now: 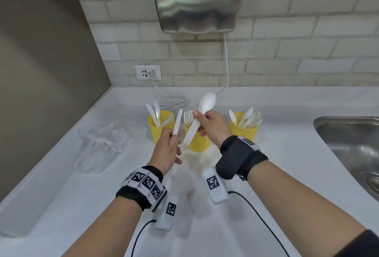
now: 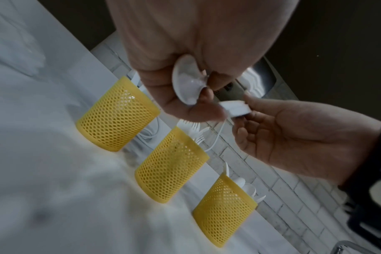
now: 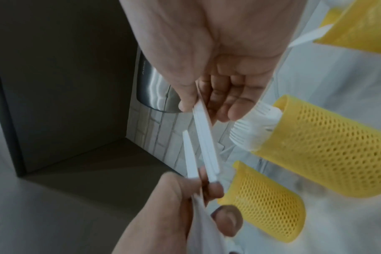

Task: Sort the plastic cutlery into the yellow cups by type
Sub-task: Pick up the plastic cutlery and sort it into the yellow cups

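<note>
Three yellow mesh cups stand in a row on the white counter: the left cup [image 1: 161, 127] holds knives, the middle cup [image 1: 198, 142] forks [image 3: 253, 126], the right cup [image 1: 244, 128] spoons. My right hand [image 1: 205, 120] pinches a stack of white spoons [image 1: 207, 102], bowls up, over the middle cup. My left hand [image 1: 171, 144] grips a single spoon [image 2: 187, 80] by its bowl, with its handle [image 1: 177, 121] pointing up beside the stack. The two hands are close together above the cups.
Crumpled clear plastic wrappers [image 1: 100, 146] lie on the counter to the left. A steel sink [image 1: 352, 148] is sunk in at the right. A hand dryer [image 1: 198, 0] hangs on the brick wall, and its cord [image 1: 172, 98] lies behind the cups. A dark wall closes the left side.
</note>
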{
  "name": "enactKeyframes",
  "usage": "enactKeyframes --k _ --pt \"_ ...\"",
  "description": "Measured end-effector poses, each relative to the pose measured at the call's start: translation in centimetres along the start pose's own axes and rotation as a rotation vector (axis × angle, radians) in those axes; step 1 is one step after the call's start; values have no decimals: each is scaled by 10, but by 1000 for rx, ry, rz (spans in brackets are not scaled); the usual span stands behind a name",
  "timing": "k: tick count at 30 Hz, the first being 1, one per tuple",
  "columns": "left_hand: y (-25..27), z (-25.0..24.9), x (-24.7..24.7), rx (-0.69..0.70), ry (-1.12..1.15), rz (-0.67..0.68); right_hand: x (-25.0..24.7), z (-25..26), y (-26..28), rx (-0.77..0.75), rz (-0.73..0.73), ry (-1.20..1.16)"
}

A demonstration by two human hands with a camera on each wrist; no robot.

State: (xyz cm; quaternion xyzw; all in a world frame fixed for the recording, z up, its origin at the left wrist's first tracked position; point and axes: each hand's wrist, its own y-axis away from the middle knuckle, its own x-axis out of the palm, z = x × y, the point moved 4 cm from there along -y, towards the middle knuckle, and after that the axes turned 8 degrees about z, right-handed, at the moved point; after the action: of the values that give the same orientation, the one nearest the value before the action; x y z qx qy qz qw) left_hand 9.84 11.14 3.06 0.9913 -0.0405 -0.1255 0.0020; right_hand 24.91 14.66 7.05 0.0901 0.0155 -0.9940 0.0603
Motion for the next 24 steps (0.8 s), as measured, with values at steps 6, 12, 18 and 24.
enactKeyframes --k 6,12,18,24 --pt "3 -7 -7 61 2 -8 -24 2 6 -67 -81 -31" --pt "1 -18 -2 77 12 -70 -20 -8 20 6 130 152" --pt "-16 -34 28 124 14 48 -20 -27 42 32 385 293" --pt "-46 -50 73 141 77 152 -53 -39 26 15 193 664"
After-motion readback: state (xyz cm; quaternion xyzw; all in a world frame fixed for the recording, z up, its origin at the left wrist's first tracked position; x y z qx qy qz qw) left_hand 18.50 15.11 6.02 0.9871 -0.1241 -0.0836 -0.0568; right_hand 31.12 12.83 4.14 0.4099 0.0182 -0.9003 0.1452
